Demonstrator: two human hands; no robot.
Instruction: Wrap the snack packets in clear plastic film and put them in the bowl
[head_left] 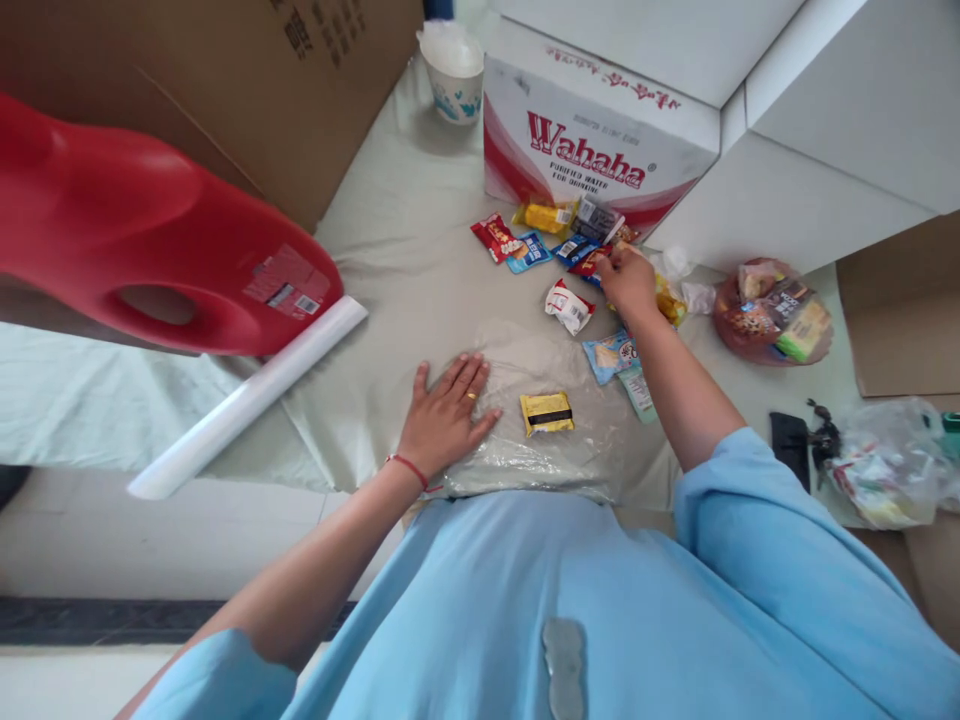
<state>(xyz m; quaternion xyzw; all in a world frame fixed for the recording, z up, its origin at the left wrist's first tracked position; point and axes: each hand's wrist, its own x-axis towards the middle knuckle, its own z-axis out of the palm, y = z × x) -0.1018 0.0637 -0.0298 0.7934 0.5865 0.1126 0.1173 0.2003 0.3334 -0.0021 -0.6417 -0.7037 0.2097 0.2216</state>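
- A brown cardboard box (247, 90) fills the view from 10 to 12 o'clock, leaning over the table.
- A red plastic jug (150, 240) with a moulded handle hangs large at 9 o'clock, close to the camera.
- 2 white cartons (825, 120) stand at 1 to 2 o'clock. A red-and-white Wahaha box (592, 140) sits against them at 12 o'clock.
- The pale cloth-covered table (405, 230) carries all of it.
- A clear plastic bag (525, 360) lies flat at the centre, right in front of the person.
- A white roll (247, 395) lies slantwise at 9 o'clock of that bag, under the jug.
- A crumpled clear bag (885, 460) sits at 4 o'clock, and a red-tinted bag of snacks (772, 310) at 3 o'clock.
- The left hand (446, 415) lies palm down on the clear bag's 9 o'clock edge, fingers spread flat, gripping nothing.
- The right hand (626, 280) reaches to 1 o'clock, into the heap of snack packets (555, 218) at the foot of the Wahaha box. Its fingers are bunched on a packet, but I cannot tell whether they have hold of it.
- A paper cup (454, 75) stands at 11 o'clock of the Wahaha box.
- A light-blue packet (611, 355) lies under the right forearm, on the bag's 1 o'clock corner.
- A white-and-red packet (568, 305) lies alone just beside the right hand, at its 8 o'clock.
- A yellow packet (547, 412) rests on the clear bag, at 3 o'clock of the left hand and apart from it.
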